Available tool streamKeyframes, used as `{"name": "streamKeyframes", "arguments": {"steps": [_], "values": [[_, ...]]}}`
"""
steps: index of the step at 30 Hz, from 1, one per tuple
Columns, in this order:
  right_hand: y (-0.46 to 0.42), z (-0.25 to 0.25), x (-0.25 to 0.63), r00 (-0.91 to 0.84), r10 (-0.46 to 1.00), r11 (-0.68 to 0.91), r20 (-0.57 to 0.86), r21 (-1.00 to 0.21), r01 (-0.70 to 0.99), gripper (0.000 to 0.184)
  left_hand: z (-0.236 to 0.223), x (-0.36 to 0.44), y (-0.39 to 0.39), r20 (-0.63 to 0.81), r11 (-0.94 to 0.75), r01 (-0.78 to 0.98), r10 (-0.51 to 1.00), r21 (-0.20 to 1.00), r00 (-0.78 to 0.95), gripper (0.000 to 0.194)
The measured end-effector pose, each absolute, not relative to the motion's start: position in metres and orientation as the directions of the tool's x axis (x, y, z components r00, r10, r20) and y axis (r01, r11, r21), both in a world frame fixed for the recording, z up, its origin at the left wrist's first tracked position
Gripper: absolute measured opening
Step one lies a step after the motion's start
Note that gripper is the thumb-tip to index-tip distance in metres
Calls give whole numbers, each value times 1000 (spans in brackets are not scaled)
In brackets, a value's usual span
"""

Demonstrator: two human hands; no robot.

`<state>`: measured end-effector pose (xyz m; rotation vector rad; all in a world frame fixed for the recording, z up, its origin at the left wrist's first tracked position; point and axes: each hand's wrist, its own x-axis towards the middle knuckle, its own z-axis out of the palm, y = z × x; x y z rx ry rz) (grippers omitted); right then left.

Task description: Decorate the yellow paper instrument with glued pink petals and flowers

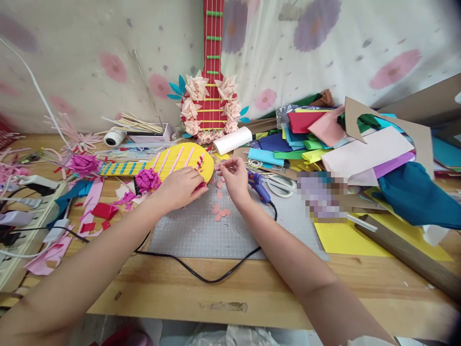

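A yellow toy lute [187, 151] with pink strips on its body and blue strips on its neck lies on the table. My left hand [183, 187] rests over the near edge of its body, fingers loosely spread; a bit of red shows beneath them. To the right, my right hand [236, 180] pinches what looks like a small pink paper petal [217, 165] just past the lute's rounded end. More pink petals [220, 213] lie on the grey cutting mat [209, 240] between and below my hands. A magenta paper flower [147, 179] sits beside my left wrist.
A purple glue gun [260, 187] and scissors [283, 186] lie right of my right hand; a black cord [201, 278] loops across the front. A red toy lute [212, 103] stands at the back. Coloured paper [367, 154] piles up right, and a power strip [30, 230] lies left.
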<state>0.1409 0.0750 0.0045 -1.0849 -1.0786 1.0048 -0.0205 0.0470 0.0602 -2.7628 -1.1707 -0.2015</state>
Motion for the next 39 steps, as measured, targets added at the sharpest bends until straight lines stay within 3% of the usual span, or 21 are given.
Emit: {"name": "streamKeyframes", "arguments": {"steps": [6,19,39], "values": [[67,6,131,65,976,205,209,-977,65,12,39,-27,21,361,-676,736,679,-30,639,26],[43,8,119,-114,933,361,342,-872,332,5,12,-44,5,566,-728,654,457,-205,686,23],[33,10,107,-200,921,388,333,-754,530,3,13,-53,3,558,-761,610,414,-221,719,24]]}}
